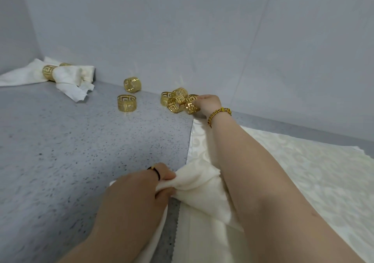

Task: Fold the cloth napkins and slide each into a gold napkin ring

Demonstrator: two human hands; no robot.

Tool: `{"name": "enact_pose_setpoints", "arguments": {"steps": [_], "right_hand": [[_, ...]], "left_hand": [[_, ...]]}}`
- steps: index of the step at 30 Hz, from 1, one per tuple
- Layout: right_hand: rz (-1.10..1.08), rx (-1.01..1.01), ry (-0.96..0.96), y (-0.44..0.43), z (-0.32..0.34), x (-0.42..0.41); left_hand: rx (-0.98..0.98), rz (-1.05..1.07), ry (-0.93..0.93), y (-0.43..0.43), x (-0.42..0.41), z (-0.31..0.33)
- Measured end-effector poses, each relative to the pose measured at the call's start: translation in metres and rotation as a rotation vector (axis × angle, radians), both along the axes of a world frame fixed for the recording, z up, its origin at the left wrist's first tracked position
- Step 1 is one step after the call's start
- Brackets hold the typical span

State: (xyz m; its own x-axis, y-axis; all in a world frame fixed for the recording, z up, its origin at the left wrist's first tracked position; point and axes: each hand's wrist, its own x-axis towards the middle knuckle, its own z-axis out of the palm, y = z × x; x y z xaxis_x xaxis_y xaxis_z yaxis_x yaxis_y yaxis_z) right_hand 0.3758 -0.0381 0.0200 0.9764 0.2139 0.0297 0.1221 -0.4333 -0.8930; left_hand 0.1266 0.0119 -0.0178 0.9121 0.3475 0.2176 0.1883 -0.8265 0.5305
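While the left grip (141, 183) closes round a bunched cream napkin (202, 185) at 6 o'clock on the grey speckled desk (60, 151), fingers and thumb curled into the gathered cloth, the right grip (208, 103) is stretched out to 1 o'clock by the wall. Its fingertips are curled onto a gold ring (191, 107), pinching its near rim. That ring sits at the 3 o'clock end of a tight cluster with three other rings (176, 104), all touching or nearly so. Two more loose rings (127, 105) stand apart at 11 o'clock. Far off at 10 o'clock, in the corner, lie finished napkins (66, 76) already threaded through gold bands. A flat patterned cloth (303, 171) spreads from 3 to 5 o'clock beneath the right forearm, and the bunched napkin rests on its edge. A beaded bracelet (219, 114) circles the right wrist.
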Motion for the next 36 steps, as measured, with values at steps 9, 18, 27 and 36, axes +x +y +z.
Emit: {"name": "enact_pose_setpoints", "arguments": {"steps": [9,18,27,36], "right_hand": [[-0.048,-0.020,-0.255,-0.067,0.021,-0.046],[-0.137,-0.245,-0.284,-0.197,0.000,-0.193],[-0.098,-0.591,-0.388,-0.219,-0.014,-0.242],[-0.237,0.179,0.004,-0.236,-0.009,-0.236]], "left_hand": [[-0.004,0.009,-0.149,0.000,-0.004,-0.004],[0.063,-0.007,-0.115,-0.015,-0.014,0.005],[-0.050,0.033,-0.076,-0.034,-0.036,0.012],[-0.209,0.036,-0.124,-0.036,-0.031,0.015]]}}
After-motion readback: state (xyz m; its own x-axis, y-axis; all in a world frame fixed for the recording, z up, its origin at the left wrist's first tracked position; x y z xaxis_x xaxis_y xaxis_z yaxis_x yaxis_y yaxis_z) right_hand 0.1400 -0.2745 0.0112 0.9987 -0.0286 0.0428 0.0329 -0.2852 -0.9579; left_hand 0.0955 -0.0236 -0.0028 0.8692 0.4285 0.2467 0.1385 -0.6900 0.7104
